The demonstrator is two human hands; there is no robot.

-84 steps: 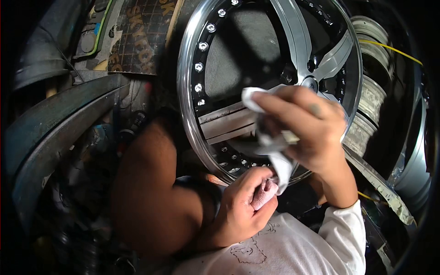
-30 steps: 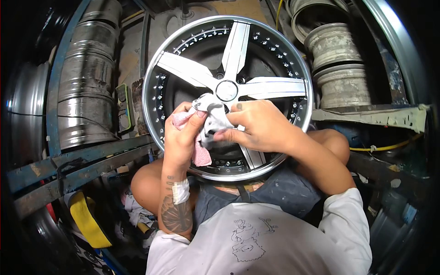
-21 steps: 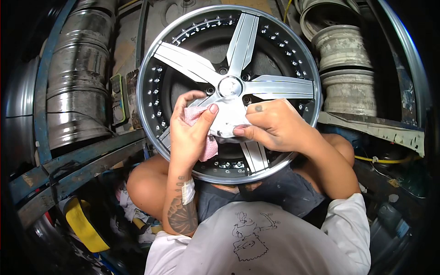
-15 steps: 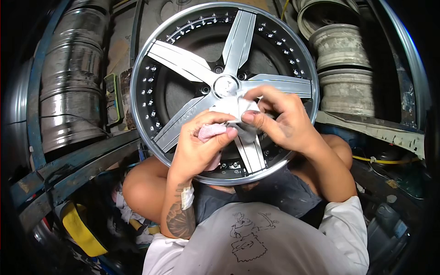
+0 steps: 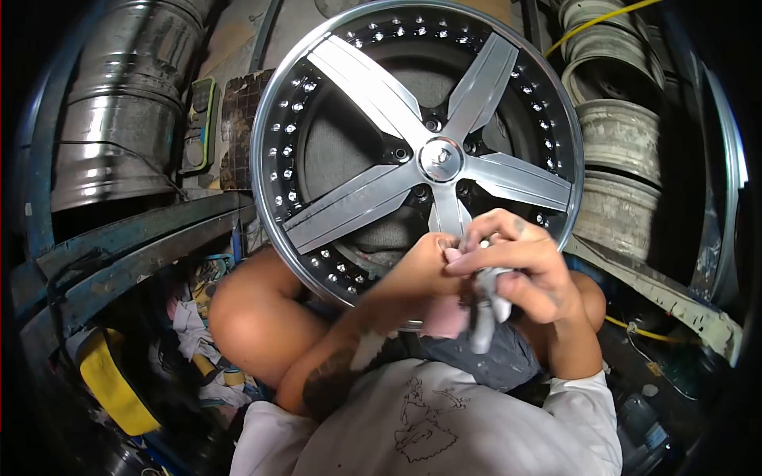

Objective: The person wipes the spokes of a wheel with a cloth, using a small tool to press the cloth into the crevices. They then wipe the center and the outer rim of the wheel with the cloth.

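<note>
A five-spoke alloy wheel [image 5: 357,200] with a polished lip and a ring of studs lies face up over my crossed legs. My left hand [image 5: 429,268], smeared by motion, is closed on a pink cloth [image 5: 444,319] that hangs below it. Beside it, my right hand [image 5: 530,266] grips a grey-and-white rag [image 5: 482,317], bunched under the fingers. Both hands meet above the wheel's lower edge, in front of its bottom spoke. The centre cap [image 5: 441,159] shows uncovered.
Stacked steel rims [image 5: 119,143] stand at the left, and dusty rims [image 5: 617,143] at the right. Blue metal rails [image 5: 143,238] flank me. A yellow-and-black item [image 5: 119,385] and crumpled rags [image 5: 190,329] lie lower left. A yellow hose [image 5: 607,22] runs at upper right.
Both hands have drawn back from near the wheel's centre, down and to the right, with the cloths. The view has shifted, and the wheel appears rotated clockwise and further right.
</note>
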